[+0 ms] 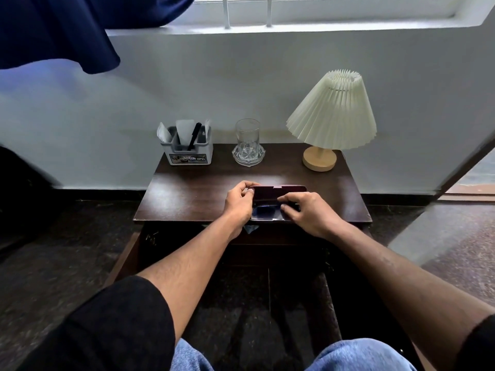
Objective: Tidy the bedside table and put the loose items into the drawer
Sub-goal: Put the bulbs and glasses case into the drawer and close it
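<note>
left hand [239, 198] + right hand [308, 210] | gripping open case [278, 192] | bedside table [187, 194] front edge

Left hand [238, 200], right hand [308, 210] gripping.

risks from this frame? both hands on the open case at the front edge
1. The open maroon case sits at the front edge of the bedside table, and something blue hangs below that edge; a nudge from the left hand or right hand may tip it off.
2. Its lid stands up; closing it might pinch the right hand's fingers inside.
3. The glass stands directly behind; a forward reach could topple it.
</note>
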